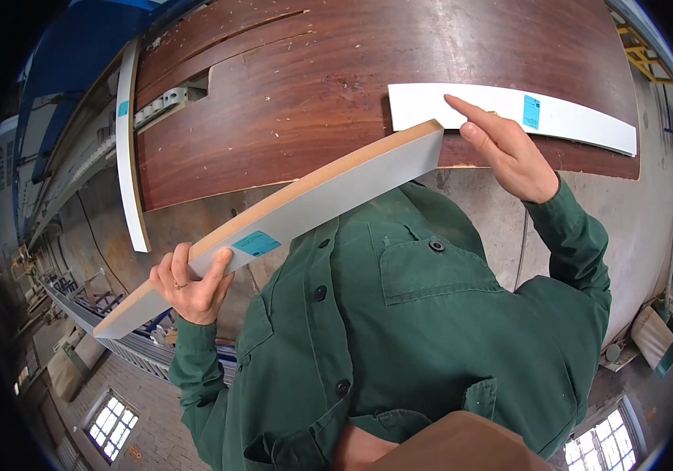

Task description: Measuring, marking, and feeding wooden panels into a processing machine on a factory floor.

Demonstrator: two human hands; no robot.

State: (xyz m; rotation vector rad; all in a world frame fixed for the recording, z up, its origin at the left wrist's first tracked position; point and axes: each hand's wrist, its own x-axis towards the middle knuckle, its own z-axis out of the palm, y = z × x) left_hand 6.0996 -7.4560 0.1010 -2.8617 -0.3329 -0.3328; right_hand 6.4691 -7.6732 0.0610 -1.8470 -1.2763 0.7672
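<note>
My left hand (189, 284) grips a long white panel (313, 206) with a tan edge and a light-blue label. It holds the panel tilted in front of my green jacket, its far end rising toward the upper right. My right hand (508, 151) reaches over a second white panel (572, 118), also blue-labelled. That one lies flat on a large brown wood-grain board (289, 102). The index finger is stretched out onto its surface and the hand holds nothing. The raised end of the held panel is just left of my right hand.
A third narrow white strip (128, 157) lies along the brown board's left edge, next to a grey toothed rail (160, 106). Blue machinery (77, 71) is at the upper left and a yellow frame (647, 55) at the upper right. Below is concrete floor (643, 220).
</note>
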